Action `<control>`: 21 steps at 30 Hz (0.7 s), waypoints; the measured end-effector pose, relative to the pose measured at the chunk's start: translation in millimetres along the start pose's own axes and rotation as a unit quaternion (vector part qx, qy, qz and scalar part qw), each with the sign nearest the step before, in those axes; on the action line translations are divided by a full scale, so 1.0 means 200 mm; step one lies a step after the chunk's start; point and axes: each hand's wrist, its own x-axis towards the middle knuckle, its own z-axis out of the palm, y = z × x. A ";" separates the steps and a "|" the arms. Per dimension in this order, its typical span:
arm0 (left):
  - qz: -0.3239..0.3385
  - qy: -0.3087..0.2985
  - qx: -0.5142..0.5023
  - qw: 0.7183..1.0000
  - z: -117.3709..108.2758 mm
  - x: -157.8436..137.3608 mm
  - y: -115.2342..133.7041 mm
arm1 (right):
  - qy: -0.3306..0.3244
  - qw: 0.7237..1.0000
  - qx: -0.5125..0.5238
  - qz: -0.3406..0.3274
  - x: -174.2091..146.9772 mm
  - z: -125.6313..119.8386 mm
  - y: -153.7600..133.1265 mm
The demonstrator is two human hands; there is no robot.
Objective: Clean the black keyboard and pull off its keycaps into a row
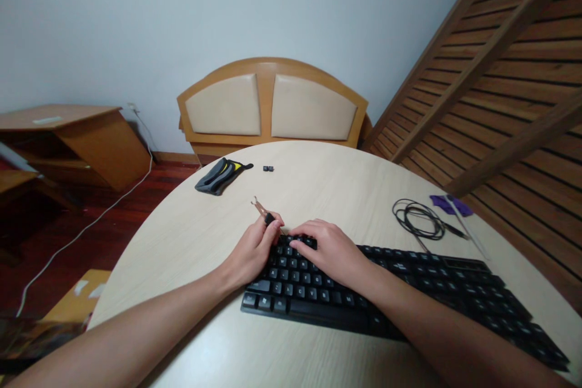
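Observation:
A black keyboard (318, 294) lies at a slant along the near side of the round table. My left hand (257, 248) is closed around the black grip of a keycap puller (269, 218), its coppery metal prongs pointing up and away. That hand sits at the keyboard's upper left corner. Beside it, my right hand (330, 248) holds the keyboard by its back rows, the thumb over the keys and the fingers curled toward the back edge. The fingertips are close to the puller's lower end, which is mostly hidden. Two small black keycaps (268, 168) lie farther back.
A grey, black and yellow pouch (220, 176) lies at the table's back left. On the right are a coiled black cable (418, 219), a purple cloth (443, 204) and a thin pale stick (468, 227). Behind the table (345, 176) stands a padded wooden headboard (266, 106).

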 end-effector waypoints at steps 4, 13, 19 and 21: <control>-0.001 0.009 -0.011 1.000 0.01 0.00 -0.01 | 0.001 1.000 -0.002 -0.008 0.00 0.00 0.00; -0.009 0.019 -0.007 1.000 0.00 0.01 -0.02 | 0.008 1.000 -0.011 -0.002 0.01 0.00 0.00; 0.011 0.012 0.033 0.999 0.00 0.02 0.00 | 0.000 1.000 -0.014 -0.001 0.00 0.00 0.00; 0.017 0.008 0.050 0.999 0.00 0.03 0.00 | 0.000 1.000 -0.018 -0.002 0.00 0.00 0.00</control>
